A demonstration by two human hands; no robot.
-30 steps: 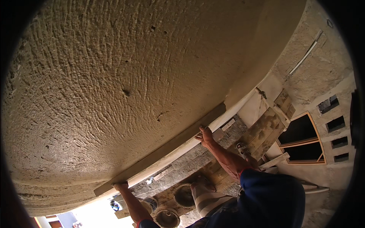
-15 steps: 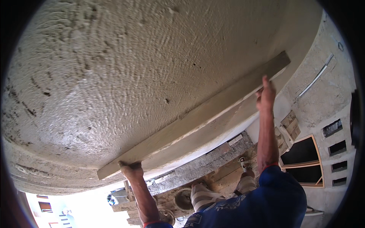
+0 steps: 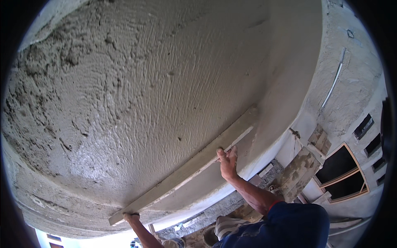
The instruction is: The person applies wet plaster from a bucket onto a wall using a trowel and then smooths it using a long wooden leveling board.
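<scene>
In the head view, planks and a window sit off right. A long board slants against rough plaster; the left hand grips its lower end, the right hand, half-curled, grasps its edge farther up.

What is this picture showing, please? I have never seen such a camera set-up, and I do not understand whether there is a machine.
There is no machine: these are a person's two bare hands. The view comes from the left one of two wide fisheye cameras worn on the head, so straight edges bend and the corners are black.

The big surface is wet-looking plaster, rough and ridged toward the left, smoother toward the right. Small dark spots mark it; I cannot tell whether they are lumps or holes.

Both hands hold one long straight bar against it: the left hand near its lower end, the right hand farther up. Beyond are wooden planks and a wooden-framed window.
</scene>
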